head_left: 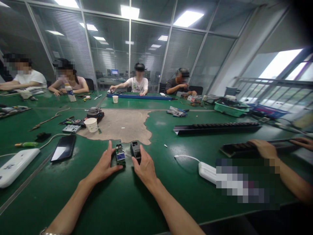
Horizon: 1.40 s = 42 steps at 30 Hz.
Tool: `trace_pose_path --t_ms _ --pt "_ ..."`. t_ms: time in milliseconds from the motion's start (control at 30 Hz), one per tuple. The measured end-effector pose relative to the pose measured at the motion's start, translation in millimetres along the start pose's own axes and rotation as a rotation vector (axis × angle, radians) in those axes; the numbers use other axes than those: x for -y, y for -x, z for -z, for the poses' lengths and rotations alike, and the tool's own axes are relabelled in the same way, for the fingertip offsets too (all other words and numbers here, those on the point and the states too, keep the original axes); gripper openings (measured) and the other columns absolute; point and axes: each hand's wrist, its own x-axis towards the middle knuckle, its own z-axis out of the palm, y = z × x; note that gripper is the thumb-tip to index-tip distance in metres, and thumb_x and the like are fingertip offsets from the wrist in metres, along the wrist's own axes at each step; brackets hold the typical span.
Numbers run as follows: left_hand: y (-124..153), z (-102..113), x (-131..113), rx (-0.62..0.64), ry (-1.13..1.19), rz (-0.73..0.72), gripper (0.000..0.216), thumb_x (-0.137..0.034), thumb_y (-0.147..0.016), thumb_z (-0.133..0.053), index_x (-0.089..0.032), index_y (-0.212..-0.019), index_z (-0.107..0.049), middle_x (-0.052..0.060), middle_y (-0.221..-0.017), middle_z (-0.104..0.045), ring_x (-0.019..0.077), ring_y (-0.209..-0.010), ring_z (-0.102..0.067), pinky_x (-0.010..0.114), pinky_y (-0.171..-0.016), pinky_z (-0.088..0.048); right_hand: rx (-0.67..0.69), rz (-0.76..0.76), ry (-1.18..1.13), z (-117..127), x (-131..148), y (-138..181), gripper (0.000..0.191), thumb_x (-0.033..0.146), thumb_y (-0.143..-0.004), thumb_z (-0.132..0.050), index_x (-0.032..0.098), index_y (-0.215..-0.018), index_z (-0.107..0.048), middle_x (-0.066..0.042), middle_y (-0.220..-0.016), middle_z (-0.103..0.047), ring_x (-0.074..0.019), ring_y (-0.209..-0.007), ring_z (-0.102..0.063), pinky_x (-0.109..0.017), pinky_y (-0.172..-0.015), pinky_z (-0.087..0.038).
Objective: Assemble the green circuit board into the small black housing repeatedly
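Observation:
Two small parts stand side by side on the green table (127,202) in front of me. My left hand (105,165) grips the left one, a small circuit module with a blue screen (120,154), between thumb and fingers. My right hand (144,166) holds the right one, a dark grey plastic housing (135,150), with its thumb and fingers closed around it. Both parts rest on the table, a small gap between them.
A black phone (64,147), a white device (14,165), a paper cup (91,124) and tools lie at left. A white power strip (207,171) sits at right. A co-worker's hands (263,147) rest on a long black rail (244,148). Several other people sit across the table.

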Motion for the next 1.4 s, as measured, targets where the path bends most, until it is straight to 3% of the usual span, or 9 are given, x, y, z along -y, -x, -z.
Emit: trace_pose_path --t_ms 367,667,1000,1233,1400 --pt "4 2 0 -0.008 0.005 -0.019 0.112 -0.043 -0.079 -0.064 -0.019 -0.147 0.021 0.017 -0.143 -0.041 0.0353 -0.133 -0.034 0.056 -0.108 -0.027 -0.083 -0.099 -0.149 21 10 -1 0.055 0.033 -0.088 -0.055 0.016 -0.138 -0.043 -0.013 -0.125 -0.060 -0.0243 -0.114 -0.057 -0.038 -0.097 -0.044" --pt "6 3 0 -0.026 0.017 -0.045 0.112 -0.041 -0.079 -0.066 -0.019 -0.147 0.020 0.016 -0.143 -0.042 0.0321 -0.132 -0.034 0.052 -0.108 -0.026 -0.101 -0.031 -0.259 10 31 -9 0.050 0.040 -0.088 -0.055 0.018 -0.133 -0.050 -0.011 -0.125 -0.060 -0.0243 -0.116 -0.056 -0.038 -0.099 -0.043" --pt "6 -2 9 -0.099 -0.004 -0.081 0.116 -0.041 -0.077 -0.069 -0.021 -0.146 0.021 0.019 -0.143 -0.039 0.0328 -0.131 -0.037 0.053 -0.105 -0.031 -0.005 0.089 -0.093 -4 77 -21 0.045 0.036 -0.086 -0.059 0.018 -0.127 -0.052 -0.011 -0.115 -0.064 -0.0247 -0.105 -0.061 -0.035 -0.091 -0.046" --pt "6 -5 18 -0.119 -0.030 -0.111 0.114 -0.038 -0.077 -0.068 -0.021 -0.147 0.021 0.021 -0.150 -0.027 0.0353 -0.134 -0.032 0.056 -0.106 -0.029 0.055 0.130 0.040 -18 80 -19 0.044 0.037 -0.086 -0.058 0.015 -0.124 -0.053 -0.012 -0.110 -0.065 -0.0248 -0.099 -0.061 -0.033 -0.087 -0.046" --pt "5 -6 19 -0.115 -0.044 -0.117 0.118 -0.033 -0.074 -0.070 -0.020 -0.146 0.022 0.021 -0.148 -0.028 0.0357 -0.131 -0.036 0.057 -0.105 -0.030 0.092 0.139 0.082 -22 75 -15 0.040 0.038 -0.088 -0.056 0.015 -0.121 -0.055 -0.011 -0.104 -0.066 -0.0243 -0.094 -0.062 -0.033 -0.082 -0.047"
